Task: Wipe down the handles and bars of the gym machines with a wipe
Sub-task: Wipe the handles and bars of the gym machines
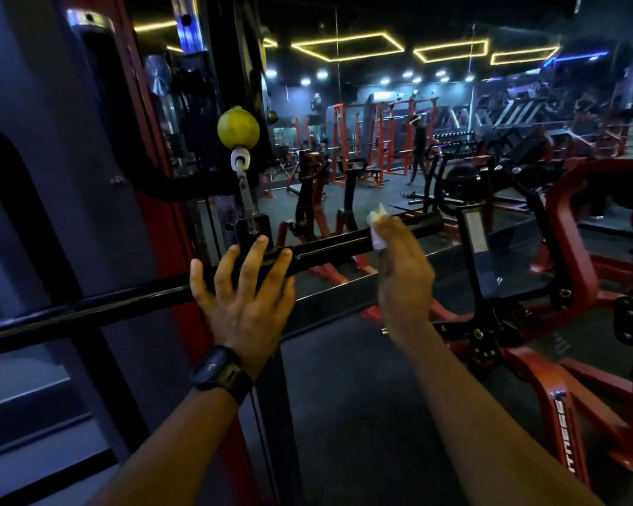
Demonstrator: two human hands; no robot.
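Resting the left hand [245, 297] on the middle of the black bar [125, 304], fingers spread and lying almost straight over it, just below the yellow ball [238, 127]. Pinching a crumpled white wipe [378, 230] in the blurred right hand [404, 279], pressing it onto the bar's right stretch, near the end.

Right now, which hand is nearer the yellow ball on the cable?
Left. The left hand rests on the bar below the yellow ball; the right hand holds the wipe farther right.
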